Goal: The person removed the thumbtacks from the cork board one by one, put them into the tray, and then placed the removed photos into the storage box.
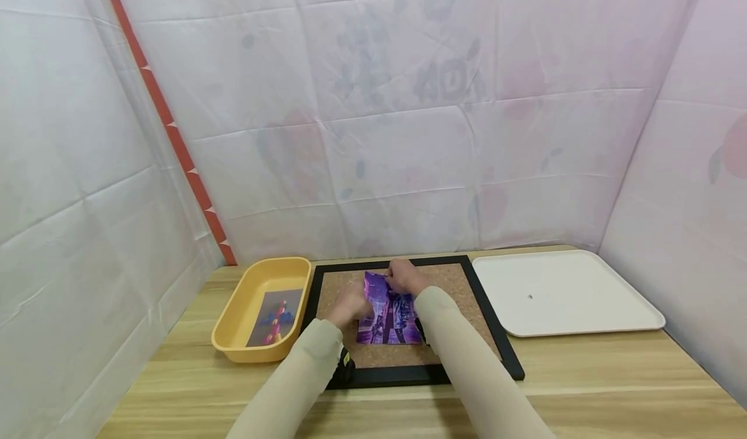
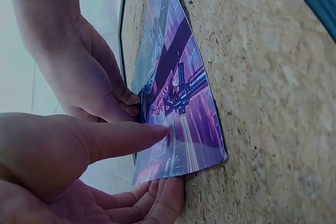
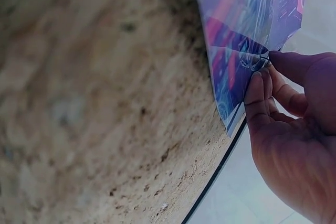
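Observation:
A purple poster [image 1: 390,325] with a neon city picture lies on a cork board [image 1: 467,309], its upper part bent up off the cork. My left hand [image 1: 353,304] holds the poster's edge, thumb on the printed face and fingers behind it, as the left wrist view shows. At the upper edge, the fingertips of my right hand [image 1: 405,277] pinch a small shiny pin-like thing [image 3: 256,62] against the poster. Creases run through the paper from there. The fingertips partly hide that thing, so its exact kind is unclear.
A black frame [image 1: 403,377] borders the cork. To the left, a yellow basin [image 1: 224,335] holds another picture [image 1: 275,319]. On the right lies a white tray [image 1: 583,296] with a tiny dark piece [image 1: 530,296] on it. White sheets [image 1: 397,134] hang around the wooden table [image 1: 613,387].

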The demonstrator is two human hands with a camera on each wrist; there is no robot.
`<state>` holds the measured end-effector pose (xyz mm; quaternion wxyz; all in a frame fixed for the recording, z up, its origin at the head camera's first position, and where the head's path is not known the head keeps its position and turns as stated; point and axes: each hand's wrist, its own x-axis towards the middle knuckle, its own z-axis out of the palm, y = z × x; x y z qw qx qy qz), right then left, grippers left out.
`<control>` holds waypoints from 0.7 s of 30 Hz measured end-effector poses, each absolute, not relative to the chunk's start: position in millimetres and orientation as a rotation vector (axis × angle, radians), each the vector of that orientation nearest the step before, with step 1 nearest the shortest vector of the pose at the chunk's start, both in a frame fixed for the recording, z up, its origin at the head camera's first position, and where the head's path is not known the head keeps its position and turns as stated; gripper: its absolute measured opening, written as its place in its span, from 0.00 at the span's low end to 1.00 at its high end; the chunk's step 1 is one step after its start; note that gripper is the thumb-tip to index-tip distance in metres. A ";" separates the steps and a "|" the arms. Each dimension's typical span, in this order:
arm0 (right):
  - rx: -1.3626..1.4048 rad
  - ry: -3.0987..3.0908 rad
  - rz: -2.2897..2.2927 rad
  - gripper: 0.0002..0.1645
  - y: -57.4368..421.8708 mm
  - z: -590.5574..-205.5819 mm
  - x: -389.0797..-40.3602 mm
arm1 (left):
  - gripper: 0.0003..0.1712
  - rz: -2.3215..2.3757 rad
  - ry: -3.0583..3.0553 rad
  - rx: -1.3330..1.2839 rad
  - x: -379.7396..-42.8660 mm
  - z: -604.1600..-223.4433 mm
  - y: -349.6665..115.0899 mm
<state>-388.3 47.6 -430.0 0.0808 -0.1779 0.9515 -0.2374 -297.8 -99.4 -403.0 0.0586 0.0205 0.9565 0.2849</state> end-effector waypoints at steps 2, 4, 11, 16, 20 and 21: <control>-0.524 2.850 -0.704 0.30 47.7 -429.8 -388.9 | 0.19 0.879 2.881 0.044 -297.9 -403.0 -99.1; -0.516 2.857 -0.697 0.30 47.8 -430.4 -390.2 | 0.20 0.906 2.861 0.013 -298.2 -403.6 -99.1; -0.515 2.850 -0.692 0.30 48.5 -431.0 -393.2 | 0.23 0.974 2.805 -0.055 -301.1 -406.6 -100.1; -0.550 2.846 -0.686 0.30 49.5 -430.3 -393.3 | 0.23 0.997 2.783 -0.060 -301.2 -406.0 -101.9; -0.601 2.844 -0.676 0.31 51.0 -431.6 -393.6 | 0.23 1.012 2.777 -0.066 -300.7 -405.8 -102.1; -0.610 2.840 -0.676 0.31 51.6 -431.8 -393.8 | 0.23 1.014 2.778 -0.066 -301.0 -406.1 -102.1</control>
